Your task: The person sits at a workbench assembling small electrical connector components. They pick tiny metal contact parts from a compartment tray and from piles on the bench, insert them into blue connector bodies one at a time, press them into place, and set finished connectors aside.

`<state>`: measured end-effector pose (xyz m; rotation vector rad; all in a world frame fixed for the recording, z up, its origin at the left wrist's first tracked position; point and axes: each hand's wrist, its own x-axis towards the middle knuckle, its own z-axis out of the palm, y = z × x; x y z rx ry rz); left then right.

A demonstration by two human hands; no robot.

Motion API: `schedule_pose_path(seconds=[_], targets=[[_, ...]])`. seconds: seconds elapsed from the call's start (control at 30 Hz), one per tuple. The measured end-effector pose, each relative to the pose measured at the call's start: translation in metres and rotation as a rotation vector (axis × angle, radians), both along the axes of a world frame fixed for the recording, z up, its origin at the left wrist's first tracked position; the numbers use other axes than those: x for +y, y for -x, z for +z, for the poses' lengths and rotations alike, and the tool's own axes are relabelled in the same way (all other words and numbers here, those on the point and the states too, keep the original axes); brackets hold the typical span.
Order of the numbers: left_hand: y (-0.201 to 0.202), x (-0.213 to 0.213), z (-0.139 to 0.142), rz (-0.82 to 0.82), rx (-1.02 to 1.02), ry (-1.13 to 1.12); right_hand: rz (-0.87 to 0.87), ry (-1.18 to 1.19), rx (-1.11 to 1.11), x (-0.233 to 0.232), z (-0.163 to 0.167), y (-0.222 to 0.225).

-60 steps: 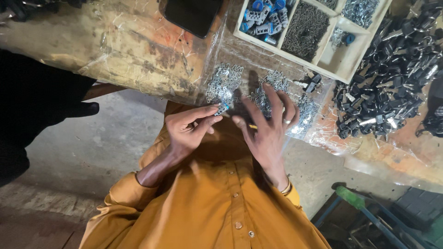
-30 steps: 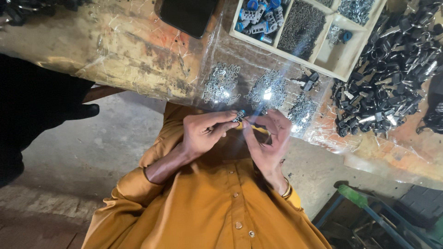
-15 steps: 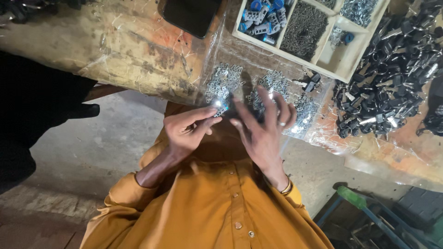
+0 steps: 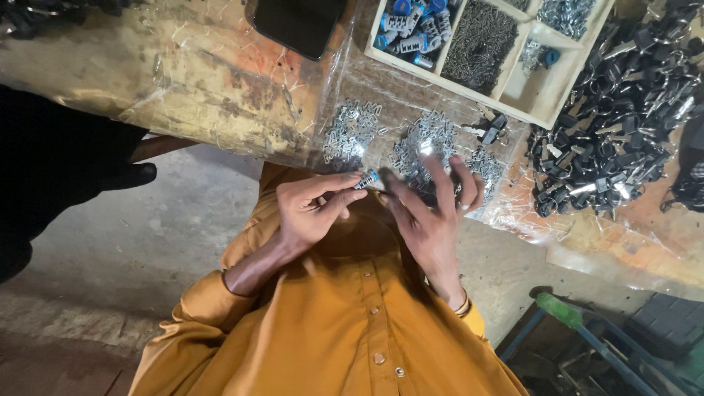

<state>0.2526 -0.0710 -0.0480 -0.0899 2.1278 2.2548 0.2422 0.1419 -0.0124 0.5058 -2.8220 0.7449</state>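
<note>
- Pinching a small silver and blue metal part [image 4: 367,179] between thumb and forefinger, the left hand [image 4: 312,213] holds it up just in front of the bench [image 4: 183,81] edge, close to the chest of an orange shirt [image 4: 345,330].
- Judging by the pose, the step in hand looks like picking and fitting small pieces: one part is held ready while the other hand goes for its mate.
- Left forearm rises from the rolled orange sleeve, wrist bent inward, the other fingers curled loosely under the pinch.
- On the plastic-covered bench just above the hands lie two loose heaps of small silver metal pieces [image 4: 352,132], the nearer supply.
- Right hand [image 4: 433,213] is spread open, fingers fanned and pointing up toward the second heap [image 4: 429,143], fingertips over or touching it; it grips nothing that can be seen. A ring shows on one finger.
- Next move, as a judgement, calls for a fine fingertip pick of a single piece from the heap without dragging its neighbours.
- Farther right, a wooden compartment tray [image 4: 528,110] holds blue-capped parts, dark pins and silver bits; beyond it lies a big pile of black keys and rings [image 4: 616,125].
</note>
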Motion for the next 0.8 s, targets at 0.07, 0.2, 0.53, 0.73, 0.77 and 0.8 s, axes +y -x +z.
schedule_pose_path(seconds=[0.07,0.2,0.53,0.73,0.77,0.8], targets=[[0.001,0.001,-0.001,-0.008,0.006,-0.014,0.031,0.041,0.087,0.001,-0.007,0.001],[0.001,0.005,-0.003,-0.043,0.027,-0.021,-0.020,0.232,-0.004,0.002,-0.008,-0.002],[0.001,0.010,-0.010,-0.079,0.105,0.072,-0.052,0.497,-0.141,-0.014,0.000,-0.001],[-0.001,0.009,-0.013,-0.061,0.234,0.179,-0.147,0.481,-0.192,-0.021,0.003,-0.006],[-0.001,0.008,-0.014,-0.050,0.289,0.228,-0.134,0.431,-0.176,-0.021,0.004,-0.006],[-0.001,0.008,-0.014,-0.062,0.309,0.257,-0.121,0.381,-0.162,-0.020,0.005,-0.006]])
